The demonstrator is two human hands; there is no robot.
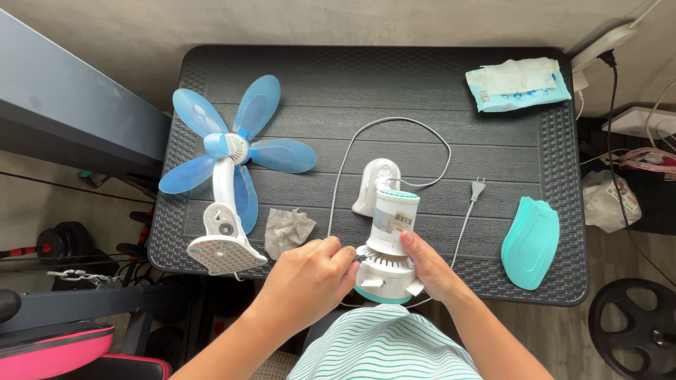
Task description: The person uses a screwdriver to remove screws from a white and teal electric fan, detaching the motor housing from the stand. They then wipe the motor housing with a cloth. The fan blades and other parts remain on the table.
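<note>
On the bench point(422, 91): two clip fans. Both hands grip the white fan motor point(389, 243), left hand point(310, 278) closed, right hand point(426, 264) wrapping. Left of it, one crumpled wipe point(287, 229), one blue four-blade fan point(225, 169).

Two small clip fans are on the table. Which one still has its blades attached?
The blue fan at the table's left, four blades fitted. The white-and-teal fan between both hands is bladeless; teal blades lie stacked apart.

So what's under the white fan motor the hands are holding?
The dark grey plastic table lies beneath the white fan motor, with its grey cord looping behind. The hands cover its lower sides.
</note>
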